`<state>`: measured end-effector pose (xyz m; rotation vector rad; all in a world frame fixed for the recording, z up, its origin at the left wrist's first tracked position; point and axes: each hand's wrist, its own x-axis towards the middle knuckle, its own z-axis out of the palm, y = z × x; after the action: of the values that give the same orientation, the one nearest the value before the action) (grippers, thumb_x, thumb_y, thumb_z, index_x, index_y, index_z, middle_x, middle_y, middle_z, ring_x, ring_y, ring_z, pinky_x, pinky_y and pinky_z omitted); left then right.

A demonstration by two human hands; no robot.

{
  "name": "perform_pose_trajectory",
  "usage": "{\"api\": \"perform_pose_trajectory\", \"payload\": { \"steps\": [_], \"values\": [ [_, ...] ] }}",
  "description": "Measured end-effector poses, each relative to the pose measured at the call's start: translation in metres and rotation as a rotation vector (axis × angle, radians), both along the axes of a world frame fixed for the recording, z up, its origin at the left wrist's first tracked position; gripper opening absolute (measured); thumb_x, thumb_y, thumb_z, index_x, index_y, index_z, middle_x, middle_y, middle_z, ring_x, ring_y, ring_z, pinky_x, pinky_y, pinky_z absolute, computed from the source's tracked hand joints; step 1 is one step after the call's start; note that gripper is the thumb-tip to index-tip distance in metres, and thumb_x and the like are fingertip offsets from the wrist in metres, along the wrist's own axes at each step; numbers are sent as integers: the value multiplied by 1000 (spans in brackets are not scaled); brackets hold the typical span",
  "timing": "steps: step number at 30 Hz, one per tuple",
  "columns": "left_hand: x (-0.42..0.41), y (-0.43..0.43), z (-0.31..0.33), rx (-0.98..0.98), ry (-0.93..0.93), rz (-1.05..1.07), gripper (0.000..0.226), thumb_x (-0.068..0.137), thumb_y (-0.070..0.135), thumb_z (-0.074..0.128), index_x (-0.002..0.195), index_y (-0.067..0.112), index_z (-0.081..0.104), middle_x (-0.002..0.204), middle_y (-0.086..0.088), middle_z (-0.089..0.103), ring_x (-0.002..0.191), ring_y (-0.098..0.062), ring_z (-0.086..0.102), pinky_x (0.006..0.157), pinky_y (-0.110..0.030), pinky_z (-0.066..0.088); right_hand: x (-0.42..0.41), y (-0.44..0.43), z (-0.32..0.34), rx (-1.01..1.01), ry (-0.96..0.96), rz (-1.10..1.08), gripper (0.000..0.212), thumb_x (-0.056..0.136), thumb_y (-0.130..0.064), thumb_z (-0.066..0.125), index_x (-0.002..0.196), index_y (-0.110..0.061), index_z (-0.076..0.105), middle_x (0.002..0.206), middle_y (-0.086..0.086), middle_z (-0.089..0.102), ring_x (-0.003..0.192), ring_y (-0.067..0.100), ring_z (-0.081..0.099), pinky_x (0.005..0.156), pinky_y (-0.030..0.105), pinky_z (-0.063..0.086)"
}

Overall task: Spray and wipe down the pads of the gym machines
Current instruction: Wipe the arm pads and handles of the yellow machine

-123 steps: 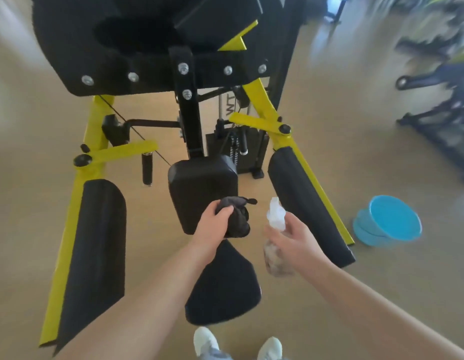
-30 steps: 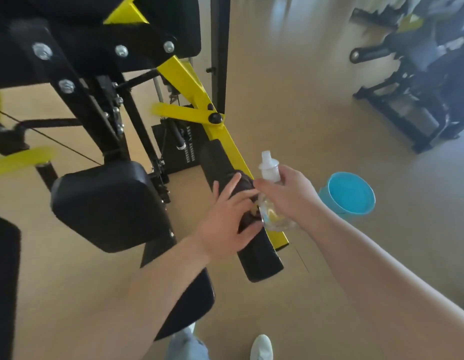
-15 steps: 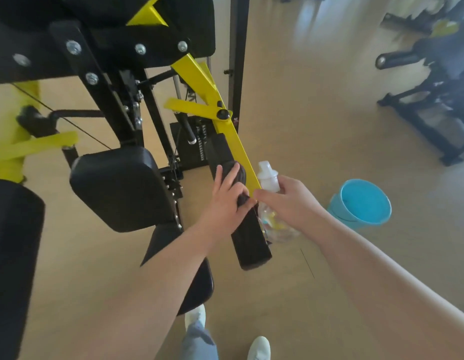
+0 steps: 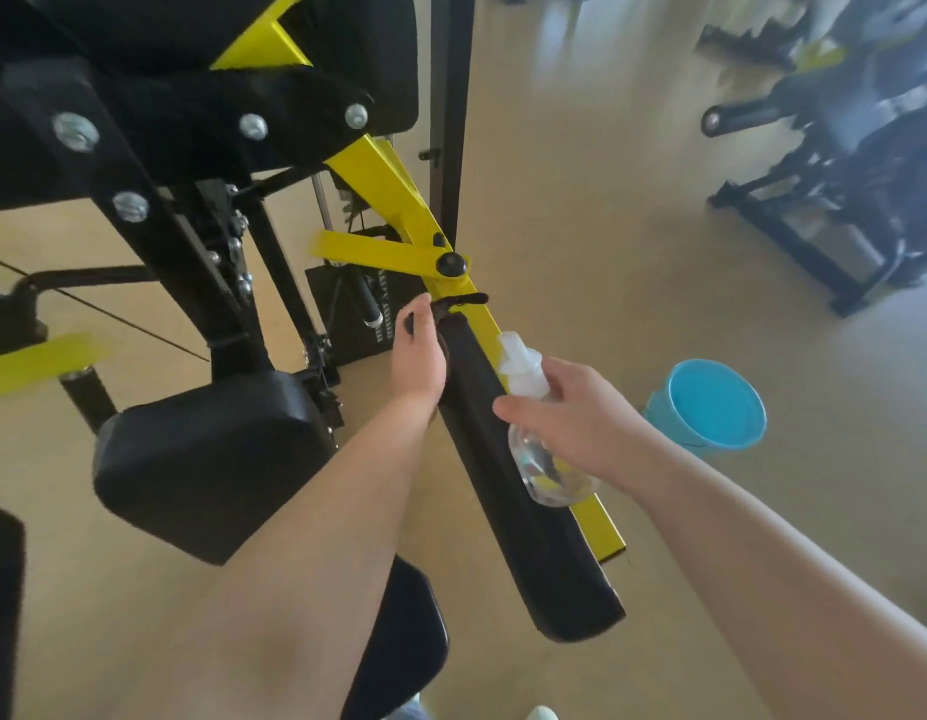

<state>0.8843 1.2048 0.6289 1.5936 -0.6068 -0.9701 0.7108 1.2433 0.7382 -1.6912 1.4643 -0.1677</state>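
Observation:
A long black arm pad (image 4: 524,491) runs diagonally along a yellow frame bar (image 4: 394,200) of the machine. My left hand (image 4: 417,356) presses a black cloth (image 4: 459,302) against the pad's upper end; most of the cloth is hidden under the hand. My right hand (image 4: 581,423) grips a clear spray bottle (image 4: 542,449) with a white nozzle, just right of the pad's middle. A square black pad (image 4: 207,459) sits lower left, and a black seat pad (image 4: 399,646) lies below my left forearm.
A turquoise bucket (image 4: 711,402) stands on the tan floor to the right. Other black gym machines (image 4: 835,163) fill the upper right. The black and yellow frame with bolts looms upper left. A weight stack (image 4: 357,314) stands behind the pads.
My left hand has slid the cloth up the long pad to its top end. The right hand with the bottle stayed beside the pad, and my view moved closer.

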Motion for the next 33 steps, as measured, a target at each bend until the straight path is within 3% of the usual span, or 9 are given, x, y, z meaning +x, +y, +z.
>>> {"api": "perform_pose_trajectory", "payload": {
  "steps": [5, 9, 12, 15, 18, 22, 24, 27, 33],
  "values": [
    [-44, 56, -25, -99, -102, -35, 55, 108, 44, 31, 160, 30, 24, 170, 3, 14, 156, -8, 5, 128, -40, 9, -1, 3, -1, -21, 0, -6, 21, 87, -45, 73, 83, -31, 58, 81, -5, 68, 73, 14, 64, 64, 31, 48],
    [-106, 146, -40, -165, -13, -142, 71, 98, 61, 32, 161, 38, 8, 169, 18, 4, 154, 1, 1, 128, -45, 12, 1, 8, -1, -49, 61, 78, 20, 87, -48, 72, 93, -31, 62, 84, -10, 65, 78, 10, 62, 65, 30, 46],
    [-104, 138, -56, -166, 41, -122, 77, 97, 65, 33, 162, 35, 4, 169, 18, 2, 154, 1, 1, 128, -44, 12, 9, 6, 4, -46, 142, 190, 19, 88, -48, 71, 85, -35, 57, 80, -13, 60, 73, 6, 58, 60, 26, 39],
    [-57, 78, -71, -82, 100, -23, 80, 91, 77, 30, 160, 40, 13, 169, 7, 15, 156, -11, 14, 127, -46, 19, 17, -1, 2, -37, 216, 234, 22, 88, -50, 69, 86, -33, 57, 82, -10, 60, 74, 10, 58, 60, 28, 39],
    [-12, 18, -79, -37, 162, 50, 70, 99, 67, 28, 158, 29, 28, 162, -1, 37, 149, -20, 33, 123, -46, 27, 27, -5, -4, -9, 280, 270, 42, 87, -57, 67, 120, -33, 60, 100, -10, 63, 88, 11, 60, 69, 30, 44],
    [11, -15, -83, 116, 469, 113, 57, 99, 64, 35, 133, 25, 57, 135, -3, 63, 124, -28, 59, 112, -47, 43, 37, -8, -9, -43, 316, 270, 46, 86, -59, 66, 128, -43, 56, 96, -18, 60, 84, 5, 59, 69, 28, 45],
    [1, -6, -86, 145, 488, 120, 48, 100, 60, 36, 124, 25, 57, 129, -3, 64, 119, -28, 61, 109, -47, 45, 39, -9, -14, -60, 352, 296, 48, 86, -61, 65, 130, -43, 56, 99, -16, 61, 84, 8, 59, 68, 28, 45],
    [-25, 28, -95, 172, 524, 67, 62, 98, 62, 35, 137, 20, 56, 133, -7, 65, 120, -28, 62, 109, -50, 46, 41, -11, -12, -84, 391, 330, 52, 85, -63, 65, 131, -39, 57, 99, -14, 60, 82, 6, 57, 67, 28, 45],
    [-94, 118, -102, 250, 762, -15, 61, 104, 62, 27, 136, 23, 62, 129, 0, 70, 122, -21, 62, 113, -45, 44, 33, -12, -8, -25, 272, 288, 40, 88, -55, 69, 121, -34, 60, 101, -8, 65, 88, 9, 61, 69, 32, 44]
  ]
}}
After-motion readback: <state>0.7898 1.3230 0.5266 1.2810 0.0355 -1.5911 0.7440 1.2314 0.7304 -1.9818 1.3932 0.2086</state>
